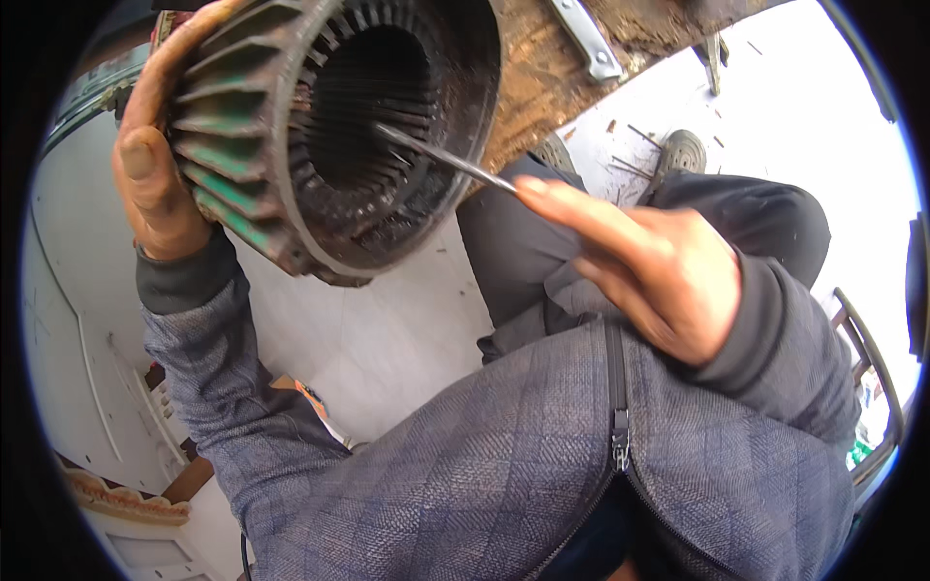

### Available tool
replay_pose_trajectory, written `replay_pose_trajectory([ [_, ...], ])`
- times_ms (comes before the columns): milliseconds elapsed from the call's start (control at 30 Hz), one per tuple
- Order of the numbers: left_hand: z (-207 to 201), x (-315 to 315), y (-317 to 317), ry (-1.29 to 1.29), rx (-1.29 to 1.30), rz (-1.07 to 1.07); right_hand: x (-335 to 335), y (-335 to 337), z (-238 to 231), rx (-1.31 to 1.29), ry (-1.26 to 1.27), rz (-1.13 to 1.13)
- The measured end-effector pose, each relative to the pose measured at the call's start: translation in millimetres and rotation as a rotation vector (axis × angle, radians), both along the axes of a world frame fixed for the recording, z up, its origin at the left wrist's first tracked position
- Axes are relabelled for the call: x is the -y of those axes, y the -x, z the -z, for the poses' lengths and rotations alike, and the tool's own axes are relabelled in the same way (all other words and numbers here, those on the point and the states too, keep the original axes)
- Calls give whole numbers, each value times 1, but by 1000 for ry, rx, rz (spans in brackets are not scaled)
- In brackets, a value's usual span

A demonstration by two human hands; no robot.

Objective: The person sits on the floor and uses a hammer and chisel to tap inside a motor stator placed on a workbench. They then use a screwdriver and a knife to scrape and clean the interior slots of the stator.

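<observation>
An electric motor's stator housing (232, 145), green-painted and grimy with cooling fins outside, is tilted so its open end faces me. Inside the round bore, dark slots run all the way around. My left hand (160, 194) grips the casing from its left side, thumb on the fins and fingers reaching over the top. In my right hand (664, 271) is a thin metal rod (450, 160), its far end reaching into the bore's opening. The index finger lies along the rod; its other end is hidden by the hand.
The worn wooden bench (538, 92) lies behind the housing, with a flat metal tool (589, 44) on it. Thin scraps (632, 167) litter the white floor near my shoes (681, 155). A dark chair frame (872, 363) stands at the right.
</observation>
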State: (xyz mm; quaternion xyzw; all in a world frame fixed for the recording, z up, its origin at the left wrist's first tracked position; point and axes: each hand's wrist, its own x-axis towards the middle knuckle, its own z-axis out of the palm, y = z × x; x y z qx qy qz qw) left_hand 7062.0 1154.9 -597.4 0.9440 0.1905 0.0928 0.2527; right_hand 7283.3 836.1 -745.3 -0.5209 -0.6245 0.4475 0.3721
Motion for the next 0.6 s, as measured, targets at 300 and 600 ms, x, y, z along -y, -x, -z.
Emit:
replay_pose_trajectory([
  [300,11,7,-5,94,102,-8,23,-51,8,-34,-45,-77],
  [600,-14,17,-23,-194,102,97,31,-114,-94,124,31,594],
])
